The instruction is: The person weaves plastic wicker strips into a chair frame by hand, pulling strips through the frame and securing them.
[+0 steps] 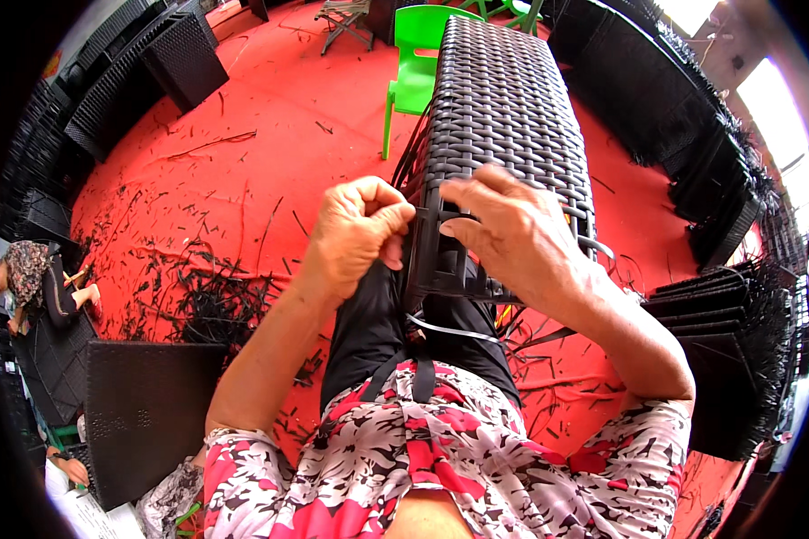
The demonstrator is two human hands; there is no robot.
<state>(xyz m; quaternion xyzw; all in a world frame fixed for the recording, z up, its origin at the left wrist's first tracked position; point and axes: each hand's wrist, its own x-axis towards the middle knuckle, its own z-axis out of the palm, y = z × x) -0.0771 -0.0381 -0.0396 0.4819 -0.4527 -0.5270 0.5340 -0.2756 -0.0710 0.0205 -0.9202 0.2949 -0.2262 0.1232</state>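
Note:
A long black woven wicker panel [503, 108] stretches away from my lap, its near end a frame with strips partly woven over it. My left hand [355, 229] is closed in a pinch beside the panel's left near corner, on a thin black plastic strip that mostly hides behind the fingers. Over the near end, my right hand [517, 229] curls its thumb and forefinger around a dark strip [459, 216] at the same corner; its fingertips are slightly blurred. A pale strip [458, 332] hangs in a curve under the near end.
A green plastic chair [413, 76] stands beyond the panel on the red floor [198, 171]. Black strip scraps [211, 301] lie heaped to the left. Stacked woven panels [638, 90] line both sides. Another person [40, 283] crouches at far left, near a dark panel [148, 413].

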